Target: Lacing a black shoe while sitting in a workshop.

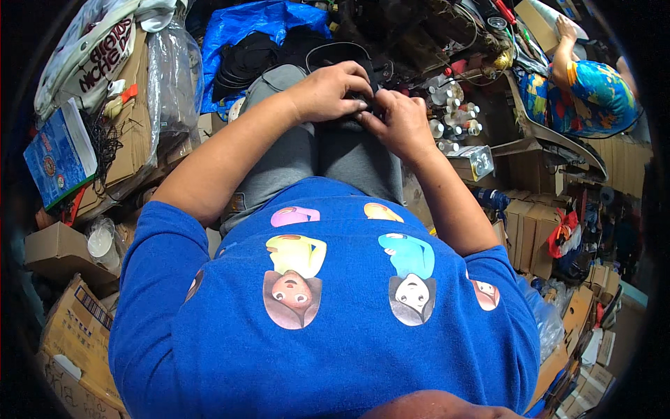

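Observation:
Above my lap, my left hand (333, 91) and my right hand (403, 126) meet with fingertips almost touching. Both are closed in a pinch on a black fabric piece (342, 54), which lies over my knees and has a thin curved edge at its far side. The exact kind of this piece does not show, since my fingers cover its near part. To the left of it, more black pieces (248, 61) lie heaped on a blue plastic sheet (227, 24).
Several small clear bottles (457, 115) stand right of my knees. Another person in a colourful print outfit (593, 94) sits at the far right, a hand on a white sheet. Cardboard boxes (77, 342), a blue booklet (63, 153) and clear plastic wrap (171, 84) crowd the left.

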Motion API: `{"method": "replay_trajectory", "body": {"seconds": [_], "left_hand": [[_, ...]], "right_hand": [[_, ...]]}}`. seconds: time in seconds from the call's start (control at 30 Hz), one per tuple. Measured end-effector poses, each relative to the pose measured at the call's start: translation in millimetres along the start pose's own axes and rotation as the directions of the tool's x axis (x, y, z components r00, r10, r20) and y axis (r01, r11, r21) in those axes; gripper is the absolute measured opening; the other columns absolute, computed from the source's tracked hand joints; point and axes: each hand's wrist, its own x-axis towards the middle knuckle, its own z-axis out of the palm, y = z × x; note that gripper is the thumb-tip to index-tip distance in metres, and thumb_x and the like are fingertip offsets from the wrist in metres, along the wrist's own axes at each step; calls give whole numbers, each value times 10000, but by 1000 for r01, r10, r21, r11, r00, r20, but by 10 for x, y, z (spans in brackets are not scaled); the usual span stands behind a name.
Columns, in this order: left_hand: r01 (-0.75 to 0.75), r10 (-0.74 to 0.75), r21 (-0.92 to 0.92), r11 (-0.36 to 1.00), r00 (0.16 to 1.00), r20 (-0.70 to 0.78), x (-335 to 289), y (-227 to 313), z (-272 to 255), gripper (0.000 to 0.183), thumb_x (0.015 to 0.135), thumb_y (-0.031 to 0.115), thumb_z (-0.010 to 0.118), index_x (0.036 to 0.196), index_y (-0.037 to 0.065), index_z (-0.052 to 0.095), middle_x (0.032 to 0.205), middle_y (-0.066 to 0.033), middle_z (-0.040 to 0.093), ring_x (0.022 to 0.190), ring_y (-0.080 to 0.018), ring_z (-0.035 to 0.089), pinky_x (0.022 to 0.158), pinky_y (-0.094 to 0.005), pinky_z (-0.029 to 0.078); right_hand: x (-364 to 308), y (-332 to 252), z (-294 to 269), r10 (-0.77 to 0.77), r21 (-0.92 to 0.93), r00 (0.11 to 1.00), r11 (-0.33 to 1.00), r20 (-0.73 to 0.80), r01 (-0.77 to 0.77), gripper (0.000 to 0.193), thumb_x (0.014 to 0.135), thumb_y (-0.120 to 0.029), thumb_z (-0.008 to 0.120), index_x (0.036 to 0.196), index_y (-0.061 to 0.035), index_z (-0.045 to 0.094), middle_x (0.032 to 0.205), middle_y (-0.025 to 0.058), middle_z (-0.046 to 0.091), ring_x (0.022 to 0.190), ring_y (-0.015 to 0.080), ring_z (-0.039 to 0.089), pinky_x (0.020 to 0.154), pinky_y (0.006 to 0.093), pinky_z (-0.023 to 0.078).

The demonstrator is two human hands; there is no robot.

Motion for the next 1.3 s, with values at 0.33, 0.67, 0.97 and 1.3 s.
{"method": "replay_trajectory", "body": {"seconds": [0.33,0.67,0.97,1.3], "left_hand": [[153,-126,-179,972,980,156,76,-131,83,206,741,207,742,874,70,663,993,-79,505,932,-209,548,830,-313,458],[142,-95,-80,987,898,430,329,-232,-229,205,804,230,679,963,105,711,980,-66,544,991,-219,535,895,-320,419],[191,-109,-157,969,899,424,285,-305,-213,211,770,219,706,958,124,724,972,-81,562,988,-226,549,894,-328,426],[167,-80,-174,970,904,419,284,-365,-188,217,781,218,699,962,101,720,937,-44,497,934,-196,507,859,-301,411]], "right_hand": [[-182,217,-110,-16,441,934,884,358,-153,262,836,-240,620,773,7,560,612,162,488,546,236,482,558,364,411],[-273,257,-265,56,511,994,854,97,-99,148,821,-134,654,932,-42,685,788,93,592,718,206,589,654,305,466],[-22,145,-245,75,361,975,921,207,-148,170,782,-133,630,921,-62,700,795,129,599,721,262,616,663,345,485],[118,154,-247,57,387,962,908,268,-161,189,755,-120,643,927,-55,686,823,155,613,789,294,628,722,350,495]]}}
